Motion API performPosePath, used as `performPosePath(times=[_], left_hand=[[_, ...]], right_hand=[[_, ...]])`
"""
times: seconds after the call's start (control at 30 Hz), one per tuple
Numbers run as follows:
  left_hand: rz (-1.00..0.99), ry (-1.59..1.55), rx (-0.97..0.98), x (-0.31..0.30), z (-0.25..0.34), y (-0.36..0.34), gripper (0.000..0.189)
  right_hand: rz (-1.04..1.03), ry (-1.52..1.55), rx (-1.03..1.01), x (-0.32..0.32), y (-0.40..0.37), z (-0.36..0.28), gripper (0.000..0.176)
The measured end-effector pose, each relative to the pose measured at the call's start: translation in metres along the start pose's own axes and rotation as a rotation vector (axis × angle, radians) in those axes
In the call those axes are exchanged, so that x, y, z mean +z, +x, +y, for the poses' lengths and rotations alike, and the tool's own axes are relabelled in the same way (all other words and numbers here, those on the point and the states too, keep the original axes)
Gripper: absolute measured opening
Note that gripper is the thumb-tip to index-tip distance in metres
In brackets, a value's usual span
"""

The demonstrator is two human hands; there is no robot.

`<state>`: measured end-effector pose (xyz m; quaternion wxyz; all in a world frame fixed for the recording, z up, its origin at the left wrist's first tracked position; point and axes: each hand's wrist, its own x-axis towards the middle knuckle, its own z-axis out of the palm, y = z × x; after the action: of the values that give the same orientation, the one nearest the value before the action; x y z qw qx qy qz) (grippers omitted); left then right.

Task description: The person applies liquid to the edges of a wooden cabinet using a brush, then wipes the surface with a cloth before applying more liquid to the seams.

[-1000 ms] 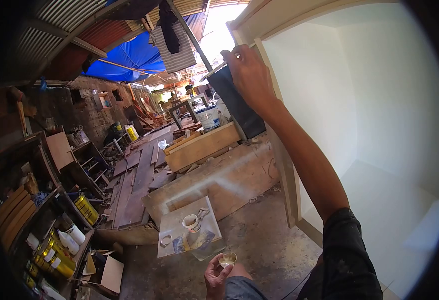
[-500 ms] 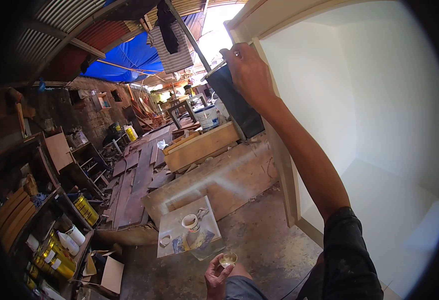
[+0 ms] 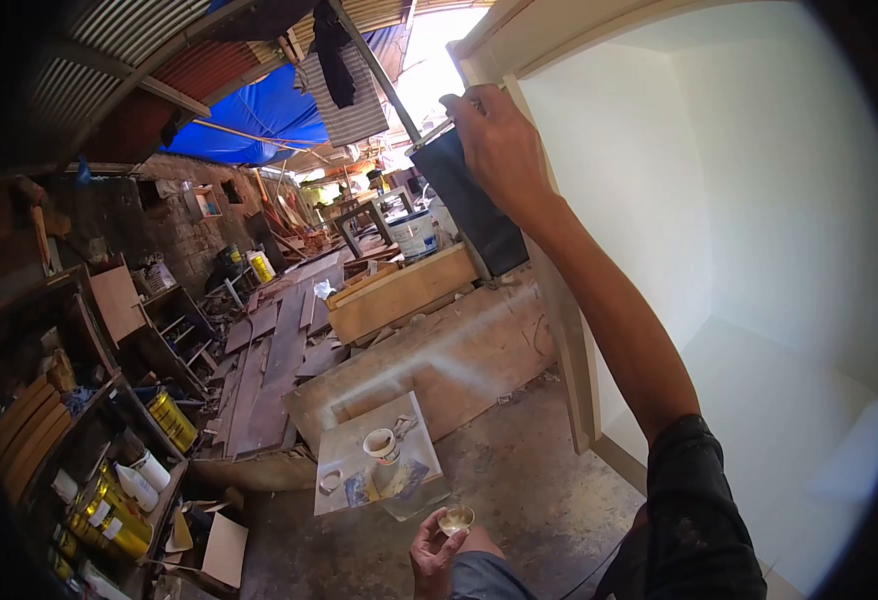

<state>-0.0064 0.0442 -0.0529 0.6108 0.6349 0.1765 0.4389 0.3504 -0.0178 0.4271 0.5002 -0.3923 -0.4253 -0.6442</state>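
My left hand [image 3: 430, 558] is low in the view, its fingers wrapped round the side of a small cup [image 3: 456, 521] with pale yellowish stuff inside. Raised high, my right hand [image 3: 499, 142] is at the outer edge of a cream-coloured cabinet frame [image 3: 571, 385]. Its fingers are bent and pinched together; what they hold, if anything, is hidden. Just behind and below that hand is a dark flat panel [image 3: 471, 205]. The cabinet's white interior [image 3: 619, 150] opens to the right of my forearm.
A low board [image 3: 364, 480] on the floor carries a white tub [image 3: 381, 446], a ring of tape [image 3: 331, 481] and sandpaper-like sheets [image 3: 404, 478]. Wooden planks [image 3: 284, 375] lie behind. At left, shelving holds yellow cans [image 3: 109, 518] and bottles beside an open cardboard box [image 3: 224, 550].
My right hand has shifted very slightly at the frame's edge. My left hand and the cup have stayed almost in the same place.
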Motion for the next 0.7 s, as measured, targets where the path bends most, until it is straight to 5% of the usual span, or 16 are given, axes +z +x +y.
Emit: performPosePath(times=[0.13, 0.43, 0.53, 0.7], left_hand=[[0.073, -0.122, -0.074, 0.037, 0.061, -0.01, 0.053], [0.009, 0.019, 0.03, 0.006, 0.008, -0.001, 0.051], [0.059, -0.049, -0.055, 0.03, 0.048, -0.01, 0.053], [0.061, -0.11, -0.059, 0.036, 0.048, -0.012, 0.053]], right_hand=[[0.022, 0.02, -0.013, -0.002, 0.0, 0.001, 0.032], [0.109, 0.183, 0.06, -0.03, -0.006, -0.002, 0.025], [0.198, 0.375, 0.159, -0.052, -0.002, 0.004, 0.022], [0.2, 0.817, 0.649, -0.093, 0.002, 0.027, 0.025]])
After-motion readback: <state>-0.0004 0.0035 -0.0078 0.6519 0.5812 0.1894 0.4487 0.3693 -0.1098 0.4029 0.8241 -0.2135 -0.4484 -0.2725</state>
